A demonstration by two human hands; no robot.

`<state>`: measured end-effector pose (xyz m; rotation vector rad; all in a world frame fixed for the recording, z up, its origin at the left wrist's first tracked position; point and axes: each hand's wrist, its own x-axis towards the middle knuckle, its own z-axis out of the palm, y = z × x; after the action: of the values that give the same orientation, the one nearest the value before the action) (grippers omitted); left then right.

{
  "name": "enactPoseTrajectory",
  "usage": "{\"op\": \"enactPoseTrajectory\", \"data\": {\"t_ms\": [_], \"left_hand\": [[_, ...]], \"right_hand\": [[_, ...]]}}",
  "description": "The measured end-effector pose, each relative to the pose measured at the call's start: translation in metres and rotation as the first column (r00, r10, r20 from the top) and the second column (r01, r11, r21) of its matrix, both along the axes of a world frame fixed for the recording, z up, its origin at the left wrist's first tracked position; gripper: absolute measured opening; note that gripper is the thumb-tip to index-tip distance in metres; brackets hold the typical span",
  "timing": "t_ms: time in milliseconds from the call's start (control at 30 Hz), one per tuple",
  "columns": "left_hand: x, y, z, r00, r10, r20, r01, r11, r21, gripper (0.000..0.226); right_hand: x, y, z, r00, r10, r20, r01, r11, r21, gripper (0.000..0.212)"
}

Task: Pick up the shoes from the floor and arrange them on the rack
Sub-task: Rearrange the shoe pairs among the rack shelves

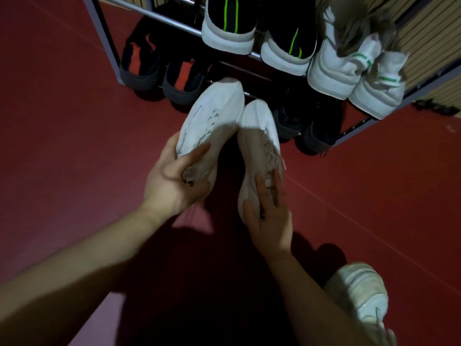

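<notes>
I hold a pair of white sneakers above the red floor, toes pointing at the grey metal shoe rack [104, 43]. My left hand [174, 178] grips the heel of the left white sneaker [214, 116], which is tilted on its side. My right hand [269, 216] grips the heel end of the right white sneaker [259, 136], fingers lying along its laces. Both toes hover just in front of the rack's lower shelf, between a dark pair and a black pair.
The upper shelf carries black shoes with green stripes [229, 26] and white shoes with green tabs [349, 71]. The lower shelf holds dark shoes with orange lining [149, 66] and black shoes [306, 126]. A white shoe [359, 293], probably on my foot, is at the bottom right.
</notes>
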<state>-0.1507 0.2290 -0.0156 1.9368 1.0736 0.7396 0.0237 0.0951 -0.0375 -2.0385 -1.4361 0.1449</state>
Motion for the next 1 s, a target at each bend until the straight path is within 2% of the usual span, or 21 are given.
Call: {"op": "enactPoseTrajectory", "data": {"t_ms": [167, 267, 333, 367, 467, 533, 667, 733, 800, 900, 1000], "left_hand": [[0.04, 0.036, 0.007, 0.996, 0.04, -0.076, -0.035, 0.998, 0.06, 0.068], [0.066, 0.056, 0.009, 0.983, 0.075, -0.168, -0.063, 0.995, 0.074, 0.065], [0.082, 0.068, 0.007, 0.95, 0.095, -0.296, -0.102, 0.995, -0.01, 0.063], [0.087, 0.072, 0.005, 0.933, 0.09, -0.349, -0.112, 0.993, -0.042, 0.062], [0.093, 0.078, -0.007, 0.895, 0.035, -0.444, -0.029, 0.999, 0.02, 0.055], [0.089, 0.082, -0.015, 0.894, -0.01, -0.448, 0.009, 1.0, -0.005, 0.063], [0.062, 0.094, -0.02, 0.929, -0.19, -0.319, 0.162, 0.98, -0.113, 0.093], [0.049, 0.099, -0.025, 0.873, -0.303, -0.382, 0.278, 0.953, -0.122, 0.114], [0.045, 0.102, -0.03, 0.809, -0.34, -0.479, 0.332, 0.937, -0.103, 0.127], [0.047, 0.099, -0.035, 0.808, -0.292, -0.511, 0.281, 0.954, -0.101, 0.119], [0.048, 0.099, -0.038, 0.922, -0.214, -0.323, 0.193, 0.977, -0.096, 0.106]], "right_hand": [[0.024, 0.038, 0.018, 0.997, -0.068, 0.034, 0.068, 0.998, 0.01, 0.052], [0.028, 0.069, 0.03, 0.988, -0.109, 0.11, 0.124, 0.982, -0.144, 0.056], [0.026, 0.093, 0.036, 0.972, -0.137, 0.189, 0.185, 0.947, -0.264, 0.053], [0.025, 0.105, 0.038, 0.965, -0.131, 0.228, 0.201, 0.928, -0.315, 0.051], [0.027, 0.135, 0.036, 0.954, -0.042, 0.298, 0.173, 0.885, -0.432, 0.051], [0.032, 0.146, 0.029, 0.956, -0.011, 0.293, 0.161, 0.853, -0.496, 0.051], [0.031, 0.156, 0.022, 0.955, -0.025, 0.295, 0.18, 0.84, -0.512, 0.05], [0.028, 0.159, 0.019, 0.953, -0.043, 0.301, 0.196, 0.844, -0.499, 0.049], [0.025, 0.161, 0.016, 0.952, -0.061, 0.299, 0.21, 0.842, -0.497, 0.05], [0.024, 0.16, 0.015, 0.957, -0.064, 0.283, 0.203, 0.844, -0.496, 0.05], [0.03, 0.151, 0.021, 0.948, -0.058, 0.312, 0.21, 0.852, -0.48, 0.048]]}}
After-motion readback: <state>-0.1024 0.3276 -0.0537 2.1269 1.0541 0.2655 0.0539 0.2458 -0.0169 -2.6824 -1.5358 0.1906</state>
